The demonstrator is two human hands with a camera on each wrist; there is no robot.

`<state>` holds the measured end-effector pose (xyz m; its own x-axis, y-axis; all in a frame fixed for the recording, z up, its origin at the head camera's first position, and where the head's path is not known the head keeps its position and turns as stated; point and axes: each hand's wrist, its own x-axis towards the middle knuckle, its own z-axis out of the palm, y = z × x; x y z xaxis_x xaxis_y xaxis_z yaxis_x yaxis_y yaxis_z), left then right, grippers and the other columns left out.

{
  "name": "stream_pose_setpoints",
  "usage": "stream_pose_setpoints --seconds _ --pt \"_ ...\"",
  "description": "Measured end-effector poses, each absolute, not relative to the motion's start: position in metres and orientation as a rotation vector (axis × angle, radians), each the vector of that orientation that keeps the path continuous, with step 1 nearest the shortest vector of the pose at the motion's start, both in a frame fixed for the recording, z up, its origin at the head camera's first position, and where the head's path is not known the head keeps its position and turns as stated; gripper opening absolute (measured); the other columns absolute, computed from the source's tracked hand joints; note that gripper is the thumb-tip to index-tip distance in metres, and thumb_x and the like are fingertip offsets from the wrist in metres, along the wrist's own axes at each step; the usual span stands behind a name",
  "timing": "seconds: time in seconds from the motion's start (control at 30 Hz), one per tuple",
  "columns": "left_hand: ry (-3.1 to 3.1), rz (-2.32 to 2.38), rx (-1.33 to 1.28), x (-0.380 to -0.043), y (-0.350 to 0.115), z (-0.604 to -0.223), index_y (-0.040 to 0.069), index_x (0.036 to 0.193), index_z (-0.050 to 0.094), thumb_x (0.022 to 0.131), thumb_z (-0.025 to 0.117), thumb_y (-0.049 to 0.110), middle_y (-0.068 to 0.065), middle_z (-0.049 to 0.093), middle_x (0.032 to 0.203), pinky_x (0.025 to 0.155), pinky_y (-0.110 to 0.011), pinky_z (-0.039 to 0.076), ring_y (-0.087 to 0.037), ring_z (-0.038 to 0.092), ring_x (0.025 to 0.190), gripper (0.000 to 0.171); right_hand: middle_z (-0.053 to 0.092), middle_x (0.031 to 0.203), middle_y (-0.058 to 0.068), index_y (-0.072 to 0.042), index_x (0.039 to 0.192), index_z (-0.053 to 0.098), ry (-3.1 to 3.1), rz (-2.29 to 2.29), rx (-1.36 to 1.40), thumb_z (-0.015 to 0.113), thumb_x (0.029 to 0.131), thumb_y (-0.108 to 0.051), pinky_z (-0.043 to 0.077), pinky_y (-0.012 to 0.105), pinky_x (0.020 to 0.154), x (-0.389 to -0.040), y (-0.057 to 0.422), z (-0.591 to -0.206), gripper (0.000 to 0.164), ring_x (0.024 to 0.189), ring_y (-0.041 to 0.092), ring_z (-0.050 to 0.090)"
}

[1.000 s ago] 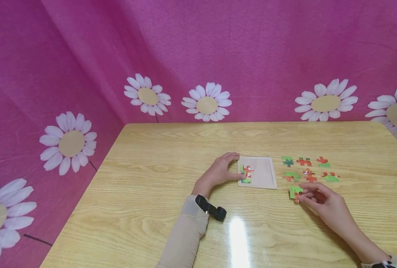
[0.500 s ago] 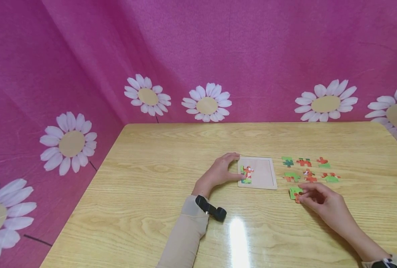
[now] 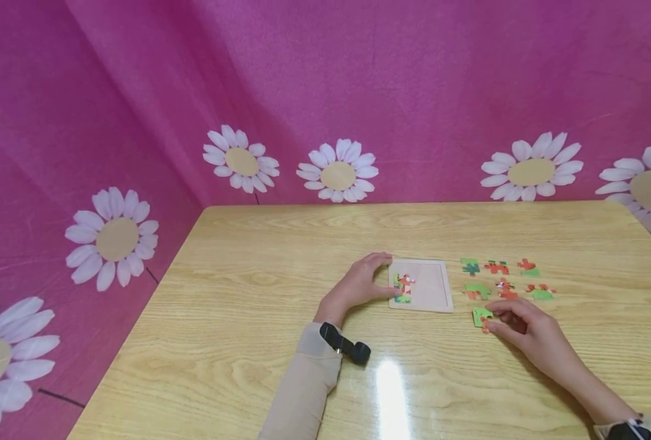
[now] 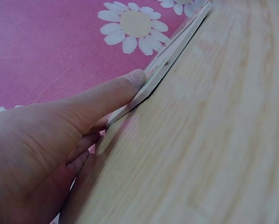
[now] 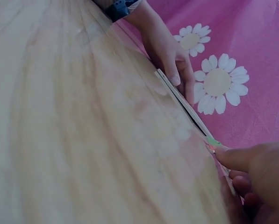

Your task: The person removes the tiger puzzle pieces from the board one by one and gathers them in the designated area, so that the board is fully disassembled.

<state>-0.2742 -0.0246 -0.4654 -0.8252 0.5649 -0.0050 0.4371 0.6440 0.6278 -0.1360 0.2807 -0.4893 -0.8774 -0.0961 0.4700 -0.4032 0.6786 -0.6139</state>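
A square wooden puzzle tray [image 3: 432,287] lies on the table, with fitted tiger-picture pieces [image 3: 405,286] along its left side. My left hand [image 3: 361,281] rests against the tray's left edge. Its thumb [image 4: 125,86] presses flat on top near that edge, while the other fingers reach to the far left corner. To the right of the tray, my right hand [image 3: 531,330] pinches a green and orange jigsaw piece [image 3: 480,316] between thumb and fingers. Seen from the right wrist, only a sliver of this jigsaw piece [image 5: 212,141] shows beyond the thumb.
Several loose jigsaw pieces [image 3: 505,287] lie in two rows right of the tray, just beyond my right hand. The wooden table [image 3: 248,275] ends at a pink curtain [image 3: 413,91] printed with daisies. A light reflection shines on the near tabletop.
The head view has shifted very slightly, so the tabletop sits a little lower. Both hands keep their places, the right with the same jigsaw piece.
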Motion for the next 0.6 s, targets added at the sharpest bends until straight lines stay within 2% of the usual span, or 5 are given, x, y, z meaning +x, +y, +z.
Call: stream_pose_setpoints --seconds 0.23,0.5,0.6 --pt "2.662 0.945 0.823 -0.2729 -0.0252 -0.4649 0.015 0.146 0.046 0.082 0.077 0.044 -0.002 0.040 0.156 0.123 -0.036 0.029 -0.020 0.033 0.147 0.076 0.052 0.083 -0.006 -0.011 0.098 0.071 -2.536 0.960 0.400 0.081 0.074 -0.002 0.032 0.016 0.054 -0.1383 0.2826 -0.4879 0.027 0.070 -0.002 0.039" --pt "2.660 0.952 0.820 -0.2729 -0.0245 -0.4645 0.014 0.146 0.046 0.082 0.077 0.041 -0.002 0.040 0.156 0.123 -0.036 0.029 -0.021 0.034 0.147 0.076 0.055 0.084 -0.008 -0.006 0.103 0.070 -2.477 1.053 0.319 0.079 0.076 0.001 0.037 0.013 0.055 -0.1390 0.2796 -0.4843 0.029 0.071 -0.004 0.043" --pt "2.662 0.952 0.825 -0.2729 -0.0244 -0.4649 0.013 0.145 0.046 0.083 0.077 0.041 -0.003 0.041 0.156 0.123 -0.035 0.029 -0.021 0.034 0.147 0.075 0.056 0.084 -0.004 -0.004 0.104 0.069 -2.455 1.058 0.294 0.078 0.077 0.001 0.037 0.013 0.054 -0.1413 0.2750 -0.4821 0.029 0.071 -0.005 0.044"
